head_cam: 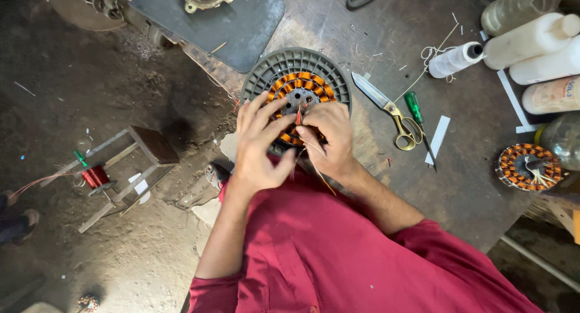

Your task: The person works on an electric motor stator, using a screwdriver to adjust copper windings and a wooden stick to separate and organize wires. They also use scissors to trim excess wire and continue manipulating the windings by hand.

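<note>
Cluttered workbench (471,186): left hand (261,145) steadying motor winding (299,86), right hand (329,141) pinching red wire (298,115) tight; keeping strands taut, close above fingertips.

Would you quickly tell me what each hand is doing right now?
Left hand: fingers spread, resting on the round wound stator.
Right hand: pinching thin copper wire ends at the stator.

One view only, from the person's head, looking almost straight down and close over the round grey stator (297,77) at the near edge of the desk (471,186). Right of the stator the desk fills the picture; left of it the view drops to the floor (90,95) far below.
</note>
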